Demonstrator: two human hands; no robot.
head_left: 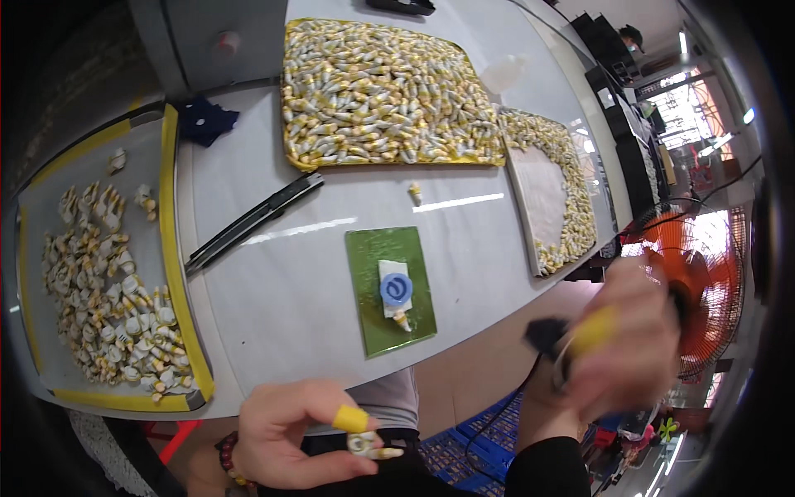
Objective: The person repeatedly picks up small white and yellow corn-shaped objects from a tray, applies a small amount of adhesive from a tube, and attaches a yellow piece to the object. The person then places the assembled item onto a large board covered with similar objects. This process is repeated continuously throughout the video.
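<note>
Head view: left hand (290,435), a yellow cot on one finger, has its grip closed on a small white-and-yellow part (370,447) below the tabletop (281,290) edge. Right hand (617,340), blurred, grips a dark tool (551,338). A green mat (389,290) lies ahead.

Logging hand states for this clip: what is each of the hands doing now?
Left hand: closed on a small white-and-yellow moulded piece.
Right hand: motion-blurred; cannot tell.
</note>
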